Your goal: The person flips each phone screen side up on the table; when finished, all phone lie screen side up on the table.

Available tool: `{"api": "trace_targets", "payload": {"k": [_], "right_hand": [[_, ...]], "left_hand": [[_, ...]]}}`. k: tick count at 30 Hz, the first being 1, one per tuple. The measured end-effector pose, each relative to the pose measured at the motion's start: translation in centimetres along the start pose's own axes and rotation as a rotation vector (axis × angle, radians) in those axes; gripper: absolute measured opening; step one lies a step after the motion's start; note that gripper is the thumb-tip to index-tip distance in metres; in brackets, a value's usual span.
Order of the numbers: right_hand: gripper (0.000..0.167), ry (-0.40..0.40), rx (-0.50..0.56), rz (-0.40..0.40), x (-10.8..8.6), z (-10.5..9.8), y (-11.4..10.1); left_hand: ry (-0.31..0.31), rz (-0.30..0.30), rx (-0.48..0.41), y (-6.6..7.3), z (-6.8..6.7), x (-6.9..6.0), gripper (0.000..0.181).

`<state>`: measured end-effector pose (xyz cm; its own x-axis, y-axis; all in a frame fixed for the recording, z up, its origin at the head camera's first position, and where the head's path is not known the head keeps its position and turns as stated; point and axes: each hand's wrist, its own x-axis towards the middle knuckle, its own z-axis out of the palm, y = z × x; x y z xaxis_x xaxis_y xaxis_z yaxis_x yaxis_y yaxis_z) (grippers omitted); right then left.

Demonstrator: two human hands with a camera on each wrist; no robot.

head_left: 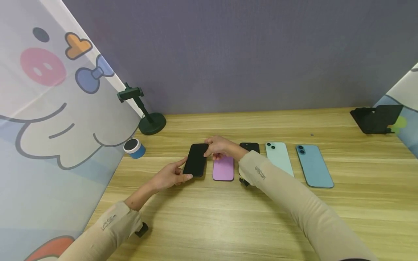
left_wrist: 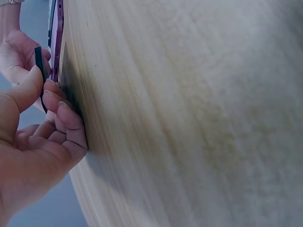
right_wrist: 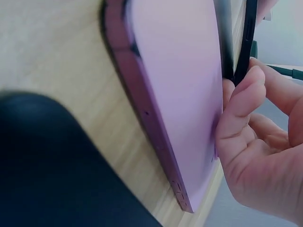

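A black phone (head_left: 196,159), dark face up, is tilted slightly just above the table. My left hand (head_left: 169,175) pinches its lower left part; in the left wrist view the left thumb (left_wrist: 35,82) lies over the thin dark edge with fingers beneath. At the upper right corner, my right hand (head_left: 219,148) pinches the same phone, whose black edge (right_wrist: 247,40) shows in the right wrist view. Under the right hand a pink phone (head_left: 223,170) lies flat, back up. The right hand partly covers its top, and its pink side frame (right_wrist: 156,127) appears close by.
Right of the pink phone lie a black phone (head_left: 249,146), half hidden by the sleeve, a pale mint phone (head_left: 279,156) and a blue phone (head_left: 316,166). A green stand (head_left: 152,124) and blue-white jar (head_left: 135,149) are at left; a black stand (head_left: 375,119) is at far right.
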<state>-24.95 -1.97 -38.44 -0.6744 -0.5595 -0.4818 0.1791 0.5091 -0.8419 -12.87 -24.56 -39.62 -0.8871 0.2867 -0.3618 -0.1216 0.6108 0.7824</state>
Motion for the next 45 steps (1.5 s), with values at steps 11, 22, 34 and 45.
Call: {"api": "trace_targets", "payload": {"k": [11, 22, 34, 45], "right_hand": [[0.074, 0.086, -0.203, -0.026, 0.1, 0.2, -0.2], [0.071, 0.085, -0.364, -0.089, 0.2, 0.0, -0.2], [0.063, 0.091, -0.53, -0.196, 0.1, -1.1, 0.0], [0.054, 0.1, -0.649, -0.23, 0.8, -1.0, 0.3]], "left_hand": [[0.035, -0.016, 0.057, 0.2, 0.4, 0.2, 0.088], [0.015, -0.042, 0.226, 0.7, 0.4, 0.3, 0.089], [0.096, -0.062, 0.466, 1.2, 0.9, 0.2, 0.087], [0.117, -0.055, 0.543, 1.1, 1.2, 0.3, 0.088]]}}
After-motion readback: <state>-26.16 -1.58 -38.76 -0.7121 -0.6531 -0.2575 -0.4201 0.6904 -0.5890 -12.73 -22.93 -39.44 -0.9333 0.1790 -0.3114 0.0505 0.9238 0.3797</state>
